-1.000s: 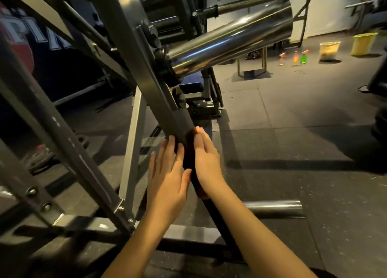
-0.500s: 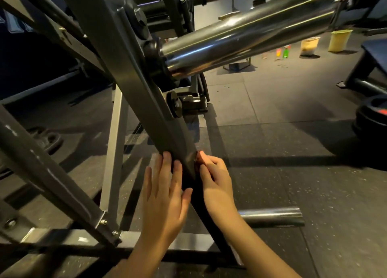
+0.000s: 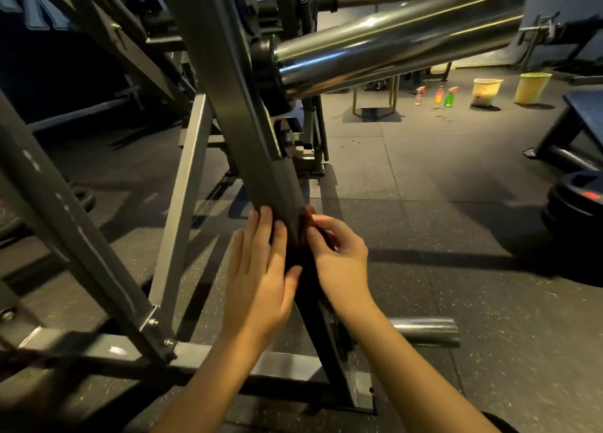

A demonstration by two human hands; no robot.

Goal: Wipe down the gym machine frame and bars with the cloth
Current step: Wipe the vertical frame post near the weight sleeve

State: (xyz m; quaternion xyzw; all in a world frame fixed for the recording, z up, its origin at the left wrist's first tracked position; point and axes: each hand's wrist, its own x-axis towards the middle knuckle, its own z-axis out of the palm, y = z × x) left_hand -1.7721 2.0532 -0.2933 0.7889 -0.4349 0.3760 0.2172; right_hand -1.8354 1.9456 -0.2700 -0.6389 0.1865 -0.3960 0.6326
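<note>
Dark cloth (image 3: pixel 298 256) sits on the slanted grey metal frame bar (image 3: pixel 228 83), between my hands. My left hand (image 3: pixel 257 269) lies flat on the bar with straight fingers, its thumb touching the cloth. My right hand (image 3: pixel 339 253) pinches the cloth at the bar's right edge. The big white wall letters (image 3: pixel 39 11) are cut off, so I cannot read them. The grey rubber floor (image 3: pixel 424 204) on my right has lots of room. Far back stand a pale yellow bucket (image 3: pixel 487 92) and a bright yellow bucket (image 3: pixel 532 88); I cannot see inside them.
</note>
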